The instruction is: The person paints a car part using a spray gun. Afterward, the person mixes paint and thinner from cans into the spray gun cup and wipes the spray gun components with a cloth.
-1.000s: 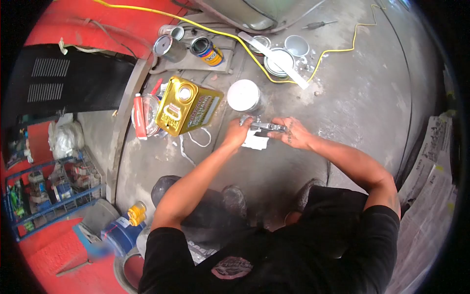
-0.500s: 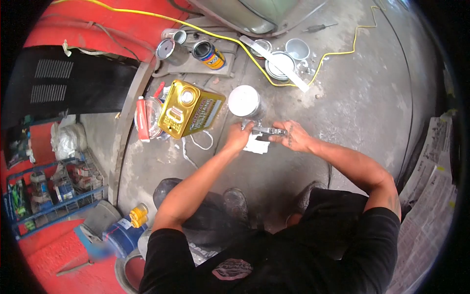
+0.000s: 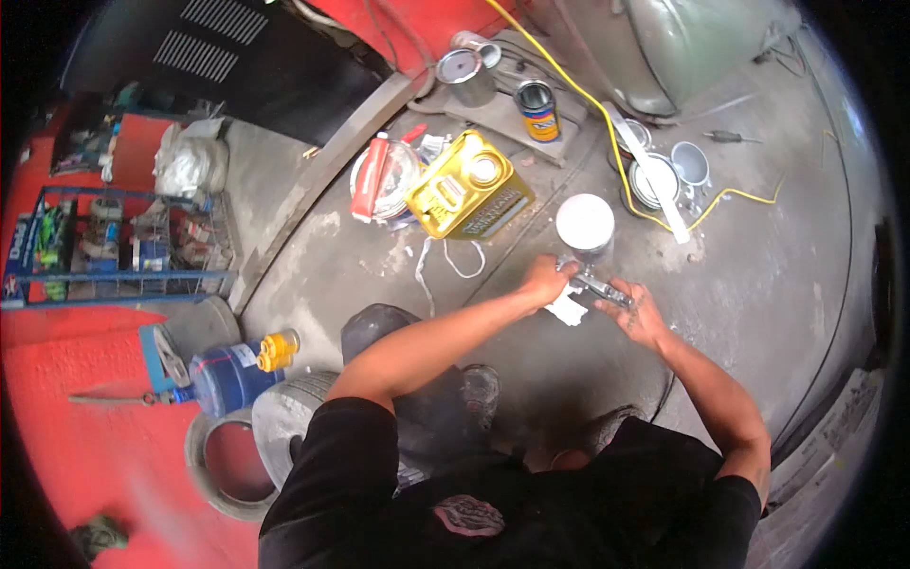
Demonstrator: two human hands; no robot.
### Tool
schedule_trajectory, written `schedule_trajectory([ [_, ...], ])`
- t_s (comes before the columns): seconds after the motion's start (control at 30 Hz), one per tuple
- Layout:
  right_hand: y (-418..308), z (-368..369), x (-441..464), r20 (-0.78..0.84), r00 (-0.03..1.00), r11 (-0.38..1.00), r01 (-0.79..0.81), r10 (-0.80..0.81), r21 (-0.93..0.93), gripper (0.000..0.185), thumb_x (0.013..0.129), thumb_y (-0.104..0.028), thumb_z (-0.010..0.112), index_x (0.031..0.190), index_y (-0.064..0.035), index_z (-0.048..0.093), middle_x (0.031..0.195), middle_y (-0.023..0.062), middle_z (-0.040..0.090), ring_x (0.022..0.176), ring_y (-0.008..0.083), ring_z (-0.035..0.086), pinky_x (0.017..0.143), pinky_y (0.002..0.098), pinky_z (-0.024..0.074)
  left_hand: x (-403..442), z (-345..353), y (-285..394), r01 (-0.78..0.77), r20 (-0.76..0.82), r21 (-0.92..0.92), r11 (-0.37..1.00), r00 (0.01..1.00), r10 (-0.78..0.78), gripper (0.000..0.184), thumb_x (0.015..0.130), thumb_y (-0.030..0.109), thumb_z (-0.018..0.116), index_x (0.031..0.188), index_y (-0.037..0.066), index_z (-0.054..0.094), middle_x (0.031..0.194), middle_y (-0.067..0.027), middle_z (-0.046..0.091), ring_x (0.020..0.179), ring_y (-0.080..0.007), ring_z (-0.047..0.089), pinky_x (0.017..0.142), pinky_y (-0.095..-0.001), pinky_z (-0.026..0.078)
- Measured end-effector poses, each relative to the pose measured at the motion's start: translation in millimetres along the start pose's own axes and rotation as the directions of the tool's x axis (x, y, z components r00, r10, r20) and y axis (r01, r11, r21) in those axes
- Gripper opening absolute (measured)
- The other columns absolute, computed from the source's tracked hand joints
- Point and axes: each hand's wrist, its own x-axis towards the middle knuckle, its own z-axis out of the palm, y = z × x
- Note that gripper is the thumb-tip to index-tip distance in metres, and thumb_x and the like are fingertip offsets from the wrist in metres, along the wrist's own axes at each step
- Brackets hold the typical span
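Between my two hands is a silver metal spray gun (image 3: 599,285), tilted down toward the right. My left hand (image 3: 547,283) is closed around its left end. At the other end, the fingers of my right hand (image 3: 639,316) are closed on the metal. Below the gun, a crumpled white paper (image 3: 567,308) shows beside my left hand; whether I hold it I cannot tell. Just beyond my hands stands a can with a white top (image 3: 585,222). A gold rectangular can (image 3: 471,190) stands upright to the left of it.
A dark can with a blue and yellow label (image 3: 538,112) stands on a board at the back. A white strip (image 3: 652,175) lies across open tins on the right, near a yellow cord (image 3: 607,119). A blue water jug (image 3: 234,377) and a wire rack (image 3: 123,247) are at left.
My view has turned left, so the cans and floor appear farther right. Both hands keep hold of the spray gun, which now slants more steeply in view.
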Motion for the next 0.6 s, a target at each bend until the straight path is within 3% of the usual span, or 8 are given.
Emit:
schedule_trajectory([
  [0.07,1,1,1,0.014,1.0,1.0,-0.022,0.022,-0.02,0.039,0.095,-0.04,0.072,0.103,-0.0018,0.067,0.077,0.0246,0.065,0.079,0.0442,0.067,0.073,0.0496,0.05,-2,-1,-1,-0.033,-0.024,0.057,0.998,0.999,0.034,0.049,0.1,0.04,0.066,0.111,-0.007,0.072,0.097,-0.0236,0.075,0.087,-0.0307,0.074,0.077,-0.0436,0.056],
  [0.17,-2,1,0,0.017,0.997,0.997,-0.07,0.07,-0.036,0.039,0.095,-0.041,0.072,0.102,-0.0023,0.067,0.079,0.025,0.066,0.081,0.0439,0.068,0.074,0.05,0.0502,-3,-2,6,0.049,-0.005,0.13,0.99,0.999,-0.048,0.043,0.098,0.032,0.068,0.112,-0.008,0.071,0.102,-0.0263,0.075,0.097,-0.0381,0.074,0.085,-0.0465,0.055],
  [0.27,1,2,0,0.029,0.997,0.996,-0.075,0.077,-0.048,0.041,0.095,-0.042,0.072,0.102,-0.0016,0.067,0.078,0.025,0.067,0.08,0.0447,0.067,0.074,0.05,0.0507,4,4,-8,0.02,0.008,0.061,0.998,1.0,-0.021,0.043,0.098,0.033,0.067,0.111,-0.008,0.071,0.105,-0.0281,0.074,0.1,-0.0401,0.073,0.087,-0.0471,0.054],
  [0.4,38,24,1,-0.132,0.99,0.989,0.028,-0.047,-0.145,0.044,0.094,-0.042,0.073,0.102,0.0008,0.066,0.074,0.0243,0.065,0.074,0.0445,0.066,0.071,0.0489,0.0502,6,4,-11,0.032,0.043,-0.022,0.999,0.999,-0.031,0.042,0.099,0.033,0.066,0.112,-0.007,0.072,0.103,-0.0257,0.074,0.096,-0.0363,0.073,0.084,-0.0463,0.054],
  [0.47,28,17,2,-0.103,0.994,0.992,0.028,-0.041,-0.121,0.045,0.094,-0.042,0.073,0.103,0.002,0.066,0.072,0.0238,0.064,0.072,0.0438,0.065,0.069,0.0483,0.0496,6,4,-12,0.012,0.034,-0.023,1.0,0.999,-0.012,0.041,0.102,0.033,0.064,0.113,-0.004,0.073,0.095,-0.0204,0.075,0.086,-0.0297,0.073,0.078,-0.0447,0.054],
  [0.6,2,3,1,-0.01,0.999,0.999,-0.033,0.033,-0.025,0.046,0.094,-0.042,0.073,0.103,0.0025,0.067,0.071,0.0243,0.063,0.07,0.0426,0.064,0.068,0.048,0.0483,7,6,-13,-0.02,-0.005,0.073,0.997,1.0,0.021,0.04,0.102,0.033,0.064,0.115,-0.005,0.072,0.098,-0.0208,0.075,0.089,-0.0293,0.073,0.079,-0.0439,0.054],
])
